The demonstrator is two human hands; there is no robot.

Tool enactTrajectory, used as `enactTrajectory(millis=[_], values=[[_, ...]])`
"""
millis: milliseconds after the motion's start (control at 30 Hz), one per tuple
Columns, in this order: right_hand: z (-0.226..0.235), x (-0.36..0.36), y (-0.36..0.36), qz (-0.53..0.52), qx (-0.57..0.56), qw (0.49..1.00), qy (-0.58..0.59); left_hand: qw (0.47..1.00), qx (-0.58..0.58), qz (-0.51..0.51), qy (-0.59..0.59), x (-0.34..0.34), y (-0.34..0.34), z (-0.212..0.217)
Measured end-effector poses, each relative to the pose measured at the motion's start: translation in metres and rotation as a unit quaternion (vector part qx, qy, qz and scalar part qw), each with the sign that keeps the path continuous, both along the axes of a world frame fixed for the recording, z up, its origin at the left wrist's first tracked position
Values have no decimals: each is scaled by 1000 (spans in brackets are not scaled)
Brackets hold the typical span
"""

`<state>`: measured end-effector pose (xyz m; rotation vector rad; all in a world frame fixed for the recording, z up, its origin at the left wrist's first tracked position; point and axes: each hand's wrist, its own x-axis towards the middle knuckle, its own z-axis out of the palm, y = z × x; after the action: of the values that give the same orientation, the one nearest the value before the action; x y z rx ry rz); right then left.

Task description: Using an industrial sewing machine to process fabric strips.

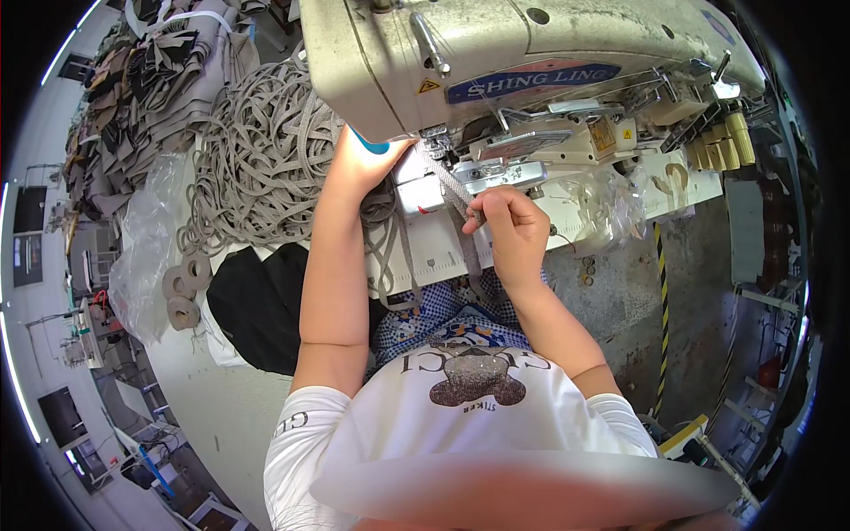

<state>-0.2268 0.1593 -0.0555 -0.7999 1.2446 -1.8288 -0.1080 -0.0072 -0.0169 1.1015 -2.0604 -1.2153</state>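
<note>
A large cream industrial sewing machine [567, 40] stands before me, its needle area [436, 146] lit from above. A grey woven fabric strip [453, 188] runs from under the presser foot toward me, and its tail hangs over the table's front edge. My right hand [513, 221] pinches this strip between curled fingers, just in front of the machine bed. My left hand [376, 159] reaches in beside the needle from the left. The machine head covers most of its fingers, so their grip is hidden.
Left of the machine lies a big tangled heap of grey strips [266, 150]. Nearer are rolls of grey tape [183, 311], black cloth [261, 305] and a clear plastic bag [146, 252]. Stacked fabric pieces [164, 80] lie beyond. Thin thread cones [726, 142] sit at the machine's right.
</note>
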Motion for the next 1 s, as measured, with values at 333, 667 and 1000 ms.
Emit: enactTrajectory(millis=[333, 667, 1000], values=[[-3, 3, -3, 19, 0, 987, 158, 958, -282, -31, 41, -15, -30, -55], [6, 8, -7, 61, -6, 990, 125, 975, -201, 0, 98, -14, -28, -66], [4, 11, -9, 52, -15, 996, 69, 969, -225, -28, 99, -21, -33, -64]])
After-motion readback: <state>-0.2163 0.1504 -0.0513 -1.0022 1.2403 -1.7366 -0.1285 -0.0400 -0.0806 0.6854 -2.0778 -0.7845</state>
